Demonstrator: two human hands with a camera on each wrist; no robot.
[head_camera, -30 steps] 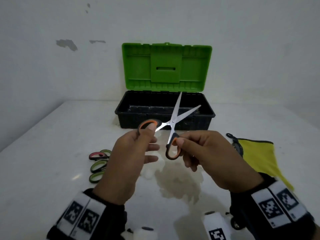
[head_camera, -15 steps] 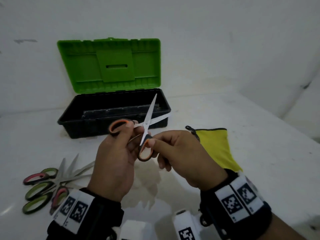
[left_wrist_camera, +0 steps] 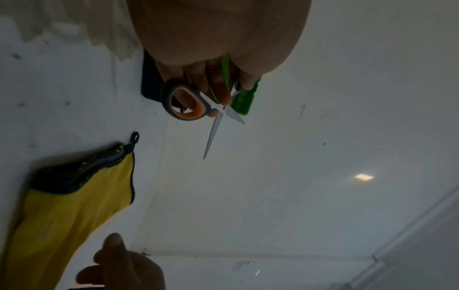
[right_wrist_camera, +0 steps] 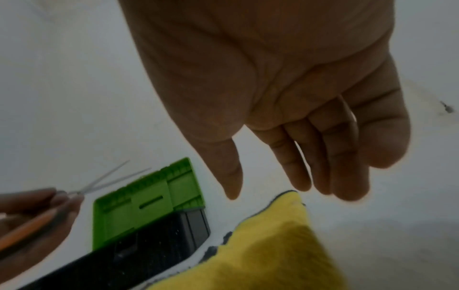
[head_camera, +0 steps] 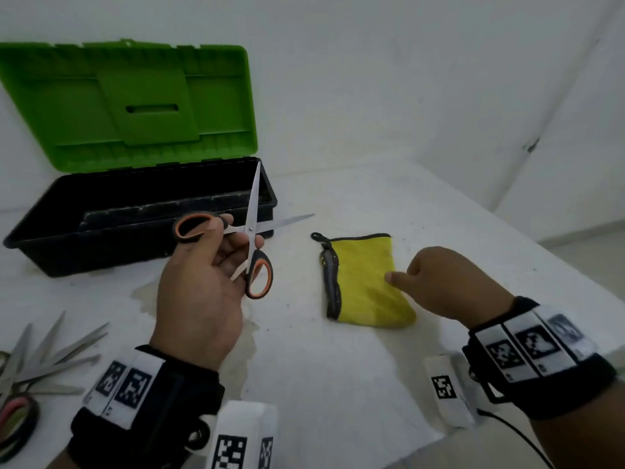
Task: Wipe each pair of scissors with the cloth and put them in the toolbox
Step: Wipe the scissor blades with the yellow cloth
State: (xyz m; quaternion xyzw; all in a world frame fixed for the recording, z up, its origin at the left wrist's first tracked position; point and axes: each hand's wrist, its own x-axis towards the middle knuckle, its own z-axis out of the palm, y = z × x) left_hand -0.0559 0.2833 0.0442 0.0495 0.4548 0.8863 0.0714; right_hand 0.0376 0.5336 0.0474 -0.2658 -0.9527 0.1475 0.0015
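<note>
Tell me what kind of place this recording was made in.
Probably a bare indoor work corner, not a fitted workshop: a plain white table against stained, unpainted-looking white walls, with only an open green-lidded toolbox, a yellow cloth and several scissors.

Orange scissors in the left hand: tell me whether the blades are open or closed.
Open. The orange scissors in the left hand show two blades crossing at the pivot, one pointing up, the other toward the yellow cloth.
</note>
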